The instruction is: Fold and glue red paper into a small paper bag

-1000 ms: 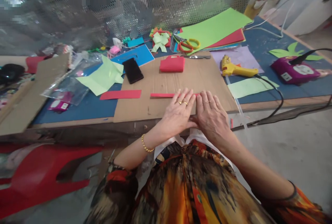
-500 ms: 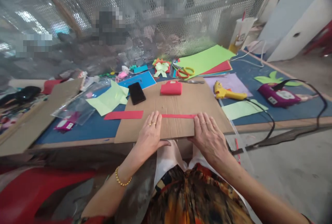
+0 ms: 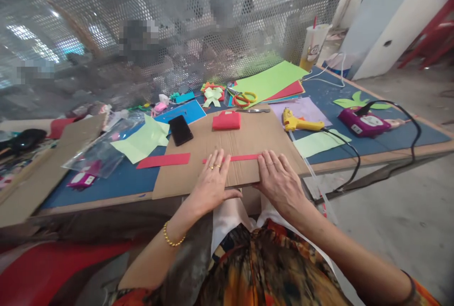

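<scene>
A narrow red strip lies flat across the cardboard sheet. My left hand rests on it with fingers stretched out, and the strip's left end shows past the fingers. My right hand lies flat at the strip's right end, fingers extended and covering that end. Beyond the hands sits a folded red piece on the cardboard. A wider red strip lies to the left, partly over the cardboard's edge. A black phone rests at the cardboard's upper left.
A yellow glue gun lies on the right, its black cord trailing over the table edge. Scissors rest by green sheets. A purple device and a drink cup stand farther right. Pale green paper lies left.
My left hand has slid right along the narrow strip, uncovering its left end. My right hand stays at the right end. The view has shifted slightly.
</scene>
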Available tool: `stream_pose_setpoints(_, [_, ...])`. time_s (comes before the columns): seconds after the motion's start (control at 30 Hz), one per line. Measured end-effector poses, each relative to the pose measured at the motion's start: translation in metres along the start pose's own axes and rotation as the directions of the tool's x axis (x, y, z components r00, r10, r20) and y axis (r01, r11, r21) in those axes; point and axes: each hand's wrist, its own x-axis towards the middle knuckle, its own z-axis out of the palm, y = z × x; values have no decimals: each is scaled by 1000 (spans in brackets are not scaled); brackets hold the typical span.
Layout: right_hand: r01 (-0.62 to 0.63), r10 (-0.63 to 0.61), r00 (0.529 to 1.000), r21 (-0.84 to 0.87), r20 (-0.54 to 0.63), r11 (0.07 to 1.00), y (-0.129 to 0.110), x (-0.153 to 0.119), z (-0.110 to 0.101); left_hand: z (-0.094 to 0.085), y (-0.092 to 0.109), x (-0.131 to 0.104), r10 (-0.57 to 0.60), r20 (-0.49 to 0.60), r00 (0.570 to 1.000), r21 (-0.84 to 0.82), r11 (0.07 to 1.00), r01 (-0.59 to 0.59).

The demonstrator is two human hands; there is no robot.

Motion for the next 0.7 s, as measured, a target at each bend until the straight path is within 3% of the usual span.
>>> stream_pose_setpoints(0.07, [-7,7,1000,13,23,1000,-2,2,-4,-20,-20,5,9,45,999,-61,998,-6])
stream_pose_setpoints(0.13, [-22,21,998,12,51,1000,-4,5,-9,-46,-41,30,15,40,999,-128,992,-10])
stream_pose_setpoints(0.23, [-41,41,996,1,83,999,-3,14,-17,-81,-66,97,-213,-131,968,-179,966,188])
stream_pose_setpoints(0.3, [-43,42,995,9,89,999,-1,19,-22,-94,-77,146,-242,-150,959,-189,959,212])
stream_pose_setpoints(0.37, [-50,47,994,30,100,998,3,25,-27,-97,-82,184,-202,-80,976,-216,960,181])
stream_pose_setpoints(0.47, [-60,49,989,70,142,996,6,33,-29,-93,-90,216,-114,76,991,-271,954,130])
stream_pose_setpoints(0.57, [-39,25,990,100,142,994,6,37,-24,-89,-100,224,-68,177,982,-300,947,119])
stream_pose_setpoints(0.7, [-27,20,997,93,74,995,5,37,-14,-85,-110,223,-50,233,971,-331,935,127])
